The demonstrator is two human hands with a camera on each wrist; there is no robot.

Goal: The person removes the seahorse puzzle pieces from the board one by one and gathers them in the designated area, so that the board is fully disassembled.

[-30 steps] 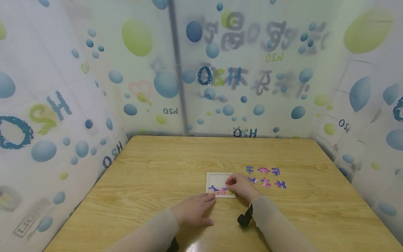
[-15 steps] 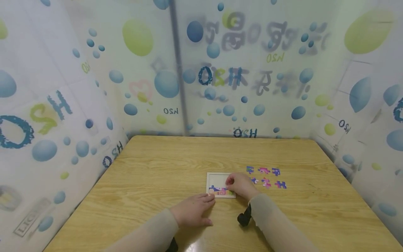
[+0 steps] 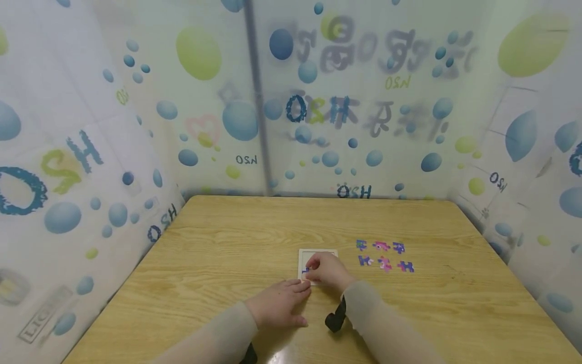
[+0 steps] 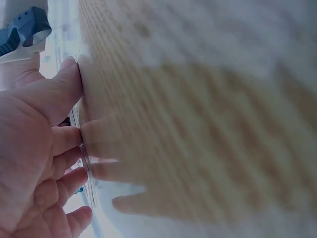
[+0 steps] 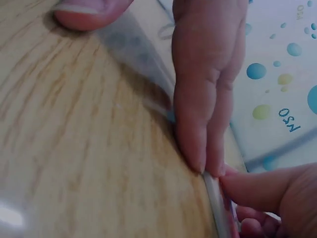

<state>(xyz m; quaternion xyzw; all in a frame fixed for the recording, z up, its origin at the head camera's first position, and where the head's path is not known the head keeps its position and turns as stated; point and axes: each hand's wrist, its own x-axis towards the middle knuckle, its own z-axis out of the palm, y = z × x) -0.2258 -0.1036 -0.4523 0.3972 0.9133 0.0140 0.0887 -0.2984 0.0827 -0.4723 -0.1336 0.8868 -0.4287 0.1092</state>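
Note:
A small pale puzzle tray (image 3: 318, 251) lies flat in the middle of the table. My left hand (image 3: 279, 305) rests at its near left corner; in the right wrist view, the left hand's straight fingers (image 5: 198, 109) touch the tray's edge. Over the tray bends my right hand (image 3: 329, 270), thumb and forefinger at the left end of the pieces, with a bit of a blue puzzle piece (image 3: 305, 270) showing between them. The right wrist view has the right thumb (image 5: 257, 190) against the tray's upper face. Whether it pinches a piece is hidden.
Several loose purple and pink jigsaw pieces (image 3: 384, 264) lie in two rows right of the tray. The wooden table (image 3: 204, 253) is enclosed by pale curtains (image 3: 218, 126) with blue and green dots. A black wrist strap (image 3: 335, 321) hangs below the right cuff.
My right hand has slid left across the tray, from the right end of the placed pieces to the left end. My left hand has stayed in place.

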